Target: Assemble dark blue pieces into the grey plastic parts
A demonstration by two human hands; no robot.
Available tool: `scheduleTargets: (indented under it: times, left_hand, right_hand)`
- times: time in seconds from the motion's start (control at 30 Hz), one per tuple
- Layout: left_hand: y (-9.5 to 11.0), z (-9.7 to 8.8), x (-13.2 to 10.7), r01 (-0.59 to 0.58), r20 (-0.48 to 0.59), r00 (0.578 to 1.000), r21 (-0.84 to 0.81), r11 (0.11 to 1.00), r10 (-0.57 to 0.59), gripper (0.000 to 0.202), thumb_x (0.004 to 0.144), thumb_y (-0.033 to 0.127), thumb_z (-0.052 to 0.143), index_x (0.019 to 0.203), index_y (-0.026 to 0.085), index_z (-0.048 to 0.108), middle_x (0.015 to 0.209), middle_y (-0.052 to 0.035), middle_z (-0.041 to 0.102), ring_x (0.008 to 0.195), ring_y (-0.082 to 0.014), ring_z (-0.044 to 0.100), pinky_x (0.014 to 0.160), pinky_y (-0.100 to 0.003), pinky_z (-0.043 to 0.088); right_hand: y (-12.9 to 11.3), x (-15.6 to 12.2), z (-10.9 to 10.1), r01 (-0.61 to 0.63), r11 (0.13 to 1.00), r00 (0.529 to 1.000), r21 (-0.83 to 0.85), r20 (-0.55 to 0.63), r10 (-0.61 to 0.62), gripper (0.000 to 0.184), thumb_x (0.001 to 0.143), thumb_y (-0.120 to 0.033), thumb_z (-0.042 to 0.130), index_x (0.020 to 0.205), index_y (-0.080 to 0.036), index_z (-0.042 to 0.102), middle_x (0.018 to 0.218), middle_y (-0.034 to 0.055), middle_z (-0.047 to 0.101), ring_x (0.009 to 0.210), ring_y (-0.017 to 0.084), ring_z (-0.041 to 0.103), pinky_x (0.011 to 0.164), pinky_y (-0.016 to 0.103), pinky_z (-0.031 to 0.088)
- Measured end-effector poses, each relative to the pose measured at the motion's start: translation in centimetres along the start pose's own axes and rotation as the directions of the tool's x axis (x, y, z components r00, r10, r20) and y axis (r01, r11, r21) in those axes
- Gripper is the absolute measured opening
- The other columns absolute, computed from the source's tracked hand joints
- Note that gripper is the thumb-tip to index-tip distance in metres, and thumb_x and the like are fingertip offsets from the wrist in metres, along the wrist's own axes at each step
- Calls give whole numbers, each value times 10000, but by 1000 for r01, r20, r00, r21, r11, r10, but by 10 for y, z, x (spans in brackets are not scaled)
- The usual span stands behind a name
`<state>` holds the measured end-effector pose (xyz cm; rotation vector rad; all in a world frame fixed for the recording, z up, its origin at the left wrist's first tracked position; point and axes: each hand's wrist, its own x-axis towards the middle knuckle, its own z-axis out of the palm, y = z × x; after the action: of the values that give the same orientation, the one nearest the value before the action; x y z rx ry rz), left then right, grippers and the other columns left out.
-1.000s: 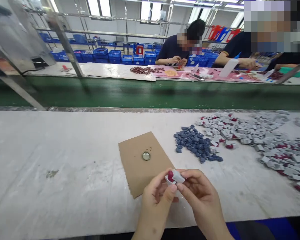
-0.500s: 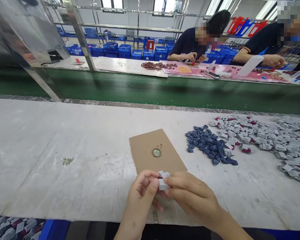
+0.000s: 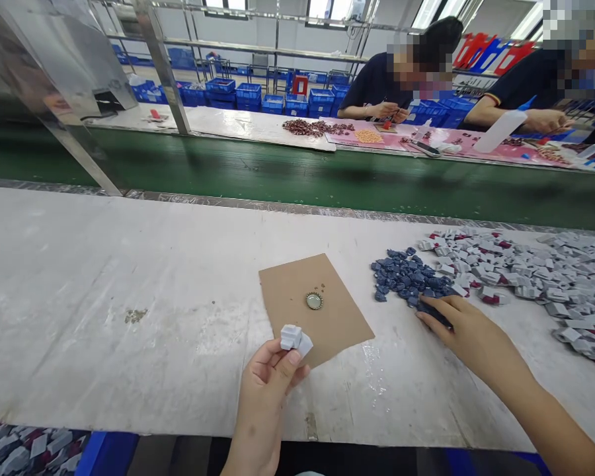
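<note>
My left hand (image 3: pixel 272 387) pinches a small light grey plastic piece (image 3: pixel 296 338) between thumb and fingers, raised over the near edge of a brown cardboard sheet (image 3: pixel 297 284). A metal bottle cap (image 3: pixel 314 301) lies on the sheet with its hollow side up, a few tiny specks beside it. At the near edge of a pile of dark blue plastic pieces (image 3: pixel 401 274), my right hand (image 3: pixel 471 330) reaches down. Its thumb and forefinger are apart, with dark blue pieces between them. Whether one is lifted I cannot see.
Many grey and dark red pieces (image 3: pixel 535 271) spread over the right of the white table (image 3: pixel 104 264). A blue bin (image 3: pixel 104 453) of similar pieces stands below the left front edge. Beyond the green conveyor belt (image 3: pixel 258 175), two people work at a bench.
My right hand has left the grey piece and moved right to the dark blue pile. My left hand keeps the piece, now turned and slightly further left.
</note>
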<state>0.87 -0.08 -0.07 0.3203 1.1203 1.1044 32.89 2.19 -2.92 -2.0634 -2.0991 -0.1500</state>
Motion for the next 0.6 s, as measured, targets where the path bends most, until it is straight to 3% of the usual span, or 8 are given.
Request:
scheduleTargets:
  times: [0.2, 0.3, 0.4, 0.5, 0.6]
  left_hand:
    - [3, -3, 1, -63, -96, 994, -70, 996, 56, 244, 572, 290, 823, 734, 154, 700, 762, -34, 728, 757, -167, 686, 614, -171, 558]
    - [4, -8, 3, -119, -186, 978, -108, 987, 97, 258, 529, 285, 846, 693, 159, 692, 732, -17, 726, 723, -158, 688, 581, -157, 560]
    - [2, -11, 3, -149, -187, 974, -92, 985, 130, 247, 547, 296, 836, 691, 158, 690, 731, -13, 724, 720, -154, 683, 584, -162, 565]
    - [0, -11, 2, -172, -145, 976, -62, 983, 161, 237, 558, 302, 828, 698, 164, 695, 721, -8, 724, 696, -144, 676, 588, -166, 565]
    - [-2, -12, 1, -166, -129, 979, -57, 984, 158, 244, 555, 308, 827, 716, 170, 705, 715, -7, 725, 683, -143, 674, 587, -169, 564]
  right_hand:
    - [-17, 4, -14, -64, 998, 998, -5, -11, 64, 247, 815, -335, 413, 832, -200, 619, 766, 101, 626, 476, 197, 523, 344, 288, 298]
    - [-36, 11, -26, -70, 991, 996, 113, -43, 75, 160, 778, -302, 469, 806, -195, 585, 704, 86, 623, 511, 197, 548, 394, 289, 369]
    - [-69, 19, -29, -2, 967, 1000, 253, -23, 8, 160, 782, -282, 476, 867, -190, 576, 682, 55, 623, 581, 176, 583, 517, 281, 470]
    - [-110, 31, -19, 100, 850, 990, 517, 38, -139, 211, 790, -245, 465, 948, -186, 594, 726, 48, 627, 612, 159, 574, 602, 293, 481]
    - [-139, 45, -6, 99, 745, 973, 660, 93, -212, 237, 798, -229, 475, 991, -204, 611, 746, 37, 630, 591, 140, 551, 606, 294, 474]
